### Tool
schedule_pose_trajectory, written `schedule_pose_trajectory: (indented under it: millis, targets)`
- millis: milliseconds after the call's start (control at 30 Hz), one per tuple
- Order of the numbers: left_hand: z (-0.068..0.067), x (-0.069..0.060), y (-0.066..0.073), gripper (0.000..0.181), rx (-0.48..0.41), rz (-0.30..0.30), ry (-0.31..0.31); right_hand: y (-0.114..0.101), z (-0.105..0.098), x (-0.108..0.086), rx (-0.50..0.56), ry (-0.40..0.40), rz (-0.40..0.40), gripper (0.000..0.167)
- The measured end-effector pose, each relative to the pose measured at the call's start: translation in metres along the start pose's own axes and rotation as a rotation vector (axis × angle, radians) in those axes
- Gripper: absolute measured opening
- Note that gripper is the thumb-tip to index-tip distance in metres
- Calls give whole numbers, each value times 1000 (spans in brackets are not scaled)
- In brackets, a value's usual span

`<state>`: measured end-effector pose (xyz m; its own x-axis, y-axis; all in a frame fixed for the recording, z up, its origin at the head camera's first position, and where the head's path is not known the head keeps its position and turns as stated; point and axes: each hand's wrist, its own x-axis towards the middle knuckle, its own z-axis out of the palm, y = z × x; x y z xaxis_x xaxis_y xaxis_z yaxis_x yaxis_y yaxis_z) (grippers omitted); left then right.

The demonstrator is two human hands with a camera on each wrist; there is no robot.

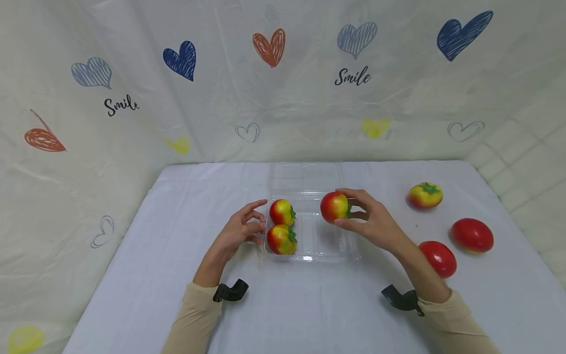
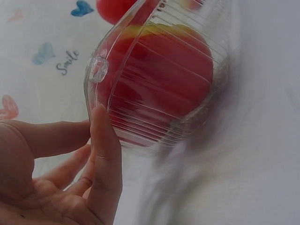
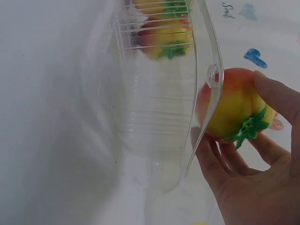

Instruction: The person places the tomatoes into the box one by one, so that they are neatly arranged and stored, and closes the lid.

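A clear plastic clamshell box lies with its lid raised at the back. Inside it, at the left, two red-and-yellow fruits with green leafy tops, a rear fruit and a front fruit, sit one behind the other. My left hand pinches the box's left rim between thumb and fingers, as the left wrist view shows. Above the right part of the box, my right hand holds another such fruit by its sides, leafy top toward the palm. In the right wrist view, that fruit appears just beyond the rim.
On the white-covered table, to the right, lie a red-and-yellow fruit with a leafy top and two glossy red ones, a far red fruit and a near red fruit partly behind my right forearm. A printed cloth hangs behind.
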<state>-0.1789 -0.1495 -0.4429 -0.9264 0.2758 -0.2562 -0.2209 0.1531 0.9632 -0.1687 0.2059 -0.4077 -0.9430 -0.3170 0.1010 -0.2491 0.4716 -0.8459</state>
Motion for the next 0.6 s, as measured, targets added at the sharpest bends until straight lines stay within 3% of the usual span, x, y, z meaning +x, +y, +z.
schedule_pose_trajectory:
  millis: [600]
  targets:
    - [-1, 0, -1, 66, -10, 0, -6, 2, 16, 4, 37, -33, -10, 69]
